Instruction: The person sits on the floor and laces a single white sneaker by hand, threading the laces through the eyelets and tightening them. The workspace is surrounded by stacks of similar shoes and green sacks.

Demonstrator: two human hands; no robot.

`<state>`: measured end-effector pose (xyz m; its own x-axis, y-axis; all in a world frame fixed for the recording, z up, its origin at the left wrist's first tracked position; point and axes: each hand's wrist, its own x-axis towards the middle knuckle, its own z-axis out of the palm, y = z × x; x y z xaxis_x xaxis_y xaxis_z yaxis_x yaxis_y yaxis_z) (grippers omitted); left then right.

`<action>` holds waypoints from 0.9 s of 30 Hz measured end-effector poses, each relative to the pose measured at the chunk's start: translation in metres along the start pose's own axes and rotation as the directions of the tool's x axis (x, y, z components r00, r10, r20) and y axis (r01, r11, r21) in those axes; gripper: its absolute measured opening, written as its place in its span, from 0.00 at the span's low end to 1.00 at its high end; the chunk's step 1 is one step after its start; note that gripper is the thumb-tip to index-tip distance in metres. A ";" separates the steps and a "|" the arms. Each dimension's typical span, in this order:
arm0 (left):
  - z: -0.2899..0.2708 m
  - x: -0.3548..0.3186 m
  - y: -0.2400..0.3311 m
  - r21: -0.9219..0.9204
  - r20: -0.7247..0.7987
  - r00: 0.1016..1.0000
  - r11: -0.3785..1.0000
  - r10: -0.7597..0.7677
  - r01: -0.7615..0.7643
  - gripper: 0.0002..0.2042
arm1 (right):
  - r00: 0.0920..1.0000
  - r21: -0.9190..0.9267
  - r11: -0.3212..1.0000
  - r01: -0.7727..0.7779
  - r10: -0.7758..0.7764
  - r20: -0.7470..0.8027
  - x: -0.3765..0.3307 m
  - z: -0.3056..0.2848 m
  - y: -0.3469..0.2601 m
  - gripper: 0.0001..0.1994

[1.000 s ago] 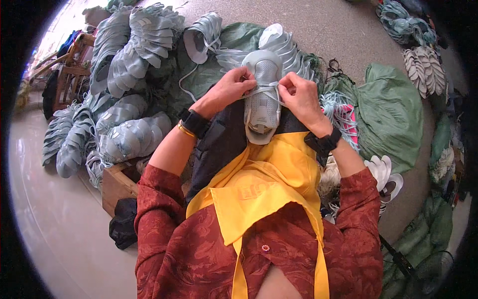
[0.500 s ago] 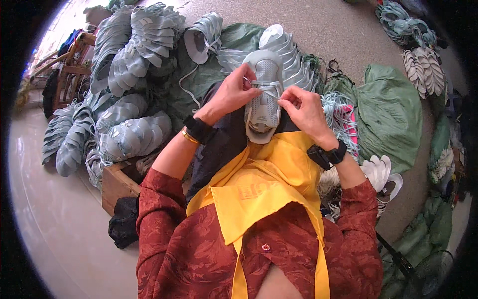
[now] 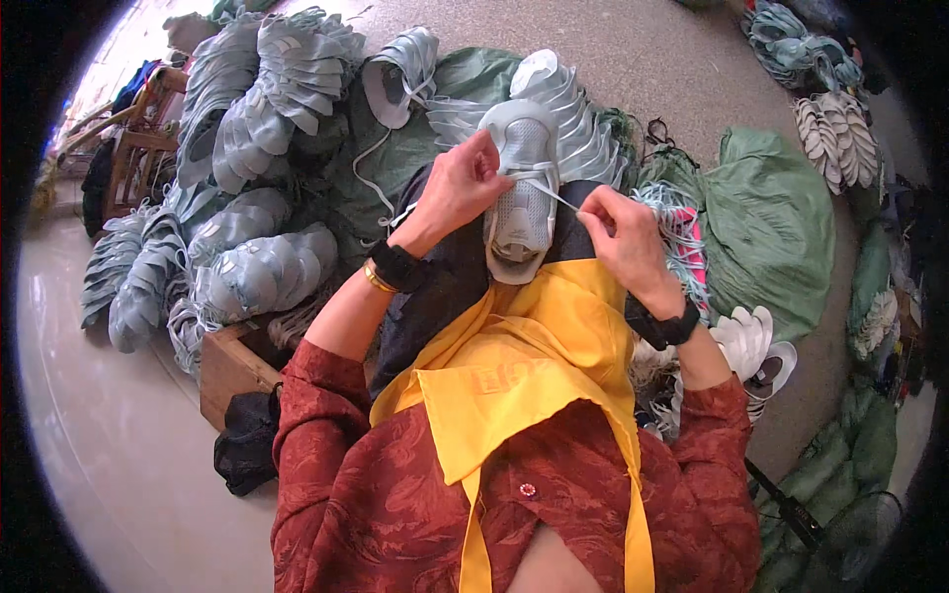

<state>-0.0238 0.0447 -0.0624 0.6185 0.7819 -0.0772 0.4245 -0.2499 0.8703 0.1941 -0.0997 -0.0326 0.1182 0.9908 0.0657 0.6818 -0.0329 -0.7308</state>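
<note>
A pale grey shoe upper (image 3: pixel 521 222) lies lengthwise over my lap, its perforated tongue facing up. A light lace (image 3: pixel 556 194) runs from the eyelets out to the right. The lace's free stretch is pulled taut by my right hand (image 3: pixel 627 240), whose thumb and forefinger are pinched on it just right of the upper. My left hand (image 3: pixel 457 193) is closed at the upper's left edge, thumb and fingertips pressed on the lace beside the eyelets. A yellow apron (image 3: pixel 504 346) covers my lap below the upper.
Stacked grey shoe uppers (image 3: pixel 287 89) pile up at the left, beside a wooden box (image 3: pixel 235 371). More uppers (image 3: pixel 578 119) lie just beyond my knees. A green sack (image 3: pixel 771 222) stands at the right, with white uppers (image 3: pixel 746 341) near my right forearm.
My right hand has moved right and slightly down, drawing the lace out straight from the upper. My left hand has shifted slightly left and down, staying by the eyelets.
</note>
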 end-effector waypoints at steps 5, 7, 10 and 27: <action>-0.008 -0.008 -0.006 -0.499 0.120 0.993 0.863 -0.014 0.073 0.10 | 0.997 -0.054 0.997 0.060 -0.063 -0.048 0.003 0.006 0.005 0.05; -0.018 -0.015 -0.003 -0.532 0.127 0.992 0.843 -0.009 0.076 0.10 | 0.994 -0.053 0.996 0.066 -0.070 -0.078 0.001 0.007 0.010 0.05; -0.033 -0.024 -0.012 -0.537 0.132 0.991 0.842 0.035 0.042 0.10 | 0.997 -0.034 0.999 0.020 -0.022 -0.074 -0.001 0.008 0.010 0.05; -0.033 -0.036 0.000 0.258 -0.074 0.946 0.923 0.315 -0.287 0.07 | 0.939 -0.357 0.914 0.193 -0.277 -0.203 0.001 -0.020 0.019 0.03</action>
<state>-0.0682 0.0353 -0.0433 0.6697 0.7038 0.2370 0.3851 -0.6020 0.6996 0.2215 -0.1018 -0.0325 0.0685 0.9130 0.4022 0.9035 0.1143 -0.4132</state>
